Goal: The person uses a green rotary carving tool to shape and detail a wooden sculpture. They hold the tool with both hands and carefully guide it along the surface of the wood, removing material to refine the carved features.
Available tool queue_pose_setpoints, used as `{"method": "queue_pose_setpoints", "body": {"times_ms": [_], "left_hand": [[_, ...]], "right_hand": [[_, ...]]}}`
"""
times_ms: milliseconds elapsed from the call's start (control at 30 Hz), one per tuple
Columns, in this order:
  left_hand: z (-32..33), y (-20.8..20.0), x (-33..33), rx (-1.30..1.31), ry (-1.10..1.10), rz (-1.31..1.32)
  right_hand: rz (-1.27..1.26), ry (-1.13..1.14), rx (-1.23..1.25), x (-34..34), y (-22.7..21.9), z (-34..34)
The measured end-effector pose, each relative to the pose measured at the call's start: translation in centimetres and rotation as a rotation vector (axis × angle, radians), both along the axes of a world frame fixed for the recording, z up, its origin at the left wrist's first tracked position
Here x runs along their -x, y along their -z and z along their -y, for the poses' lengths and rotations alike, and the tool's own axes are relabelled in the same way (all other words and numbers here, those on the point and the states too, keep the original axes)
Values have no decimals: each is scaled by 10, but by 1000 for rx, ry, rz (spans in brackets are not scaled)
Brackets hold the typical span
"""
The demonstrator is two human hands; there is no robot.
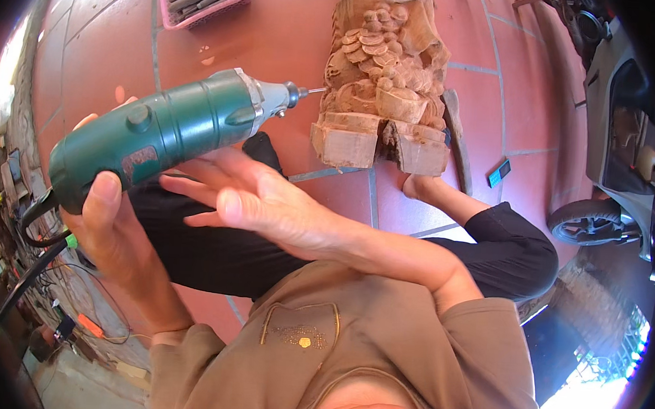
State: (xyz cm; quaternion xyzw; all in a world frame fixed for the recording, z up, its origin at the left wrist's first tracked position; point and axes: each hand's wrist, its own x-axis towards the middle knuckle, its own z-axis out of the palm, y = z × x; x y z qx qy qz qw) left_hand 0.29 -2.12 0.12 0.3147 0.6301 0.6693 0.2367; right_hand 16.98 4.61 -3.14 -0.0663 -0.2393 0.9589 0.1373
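Observation:
A green electric die grinder (190,114) with a grey nose and a thin metal bit is held in my left hand (101,209). My left thumb presses near its rear end, and the other fingers go behind the body, mostly hidden. Just below the grinder is my right hand (260,200), fingers spread and holding nothing; whether the fingertips touch the tool cannot be seen. The bit's tip points at the left side of a carved wooden figure (385,65), showing coins, round shapes and a bowl above a split base. Contact between bit and wood is unclear.
A pink basket (204,18) of hand tools stands on red floor tiles at the far left. A long curved wooden piece (458,134) lies beside the carving, near a small teal box (500,173). A motorbike wheel (593,222) is at right; a black cord (30,280) trails at left.

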Motion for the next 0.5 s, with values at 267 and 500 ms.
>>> {"method": "queue_pose_setpoints", "body": {"times_ms": [267,500], "left_hand": [[0,-26,39,76,304,-118],[-17,34,66,-99,472,9]], "right_hand": [[-252,53,378,51,-3,18],[-166,178,468,57,18,15]]}}
